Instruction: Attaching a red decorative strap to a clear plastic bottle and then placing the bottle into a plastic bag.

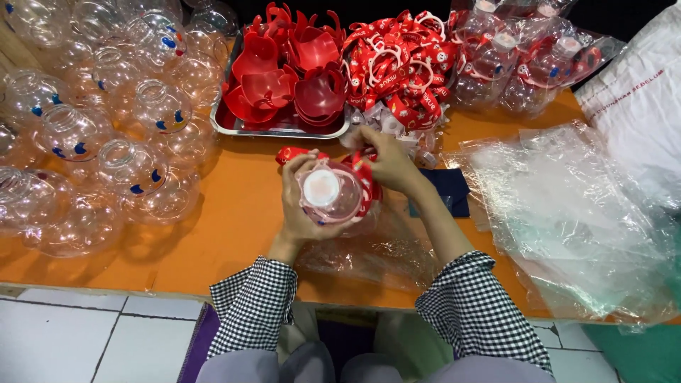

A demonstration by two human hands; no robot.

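Clear round jars (106,135) heap left; a metal tray (284,129) (red cups inside); plastic bags (567,206) right.

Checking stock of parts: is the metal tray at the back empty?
No, the metal tray is heaped with red plastic pieces, just beyond the bottle held in both hands.

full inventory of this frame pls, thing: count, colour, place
clear round bottles: many, transparent with blue marks, piled left on table
metal tray: one, silver, top centre, holds red plastic parts
straps: a heap, red and white, right of tray
bagged bottles: several, top right
plastic bags: loose stack, clear, right
table: one, orange
held bottle: one, clear, white cap, red strap, centre
left hand: grips held bottle
right hand: on its strap
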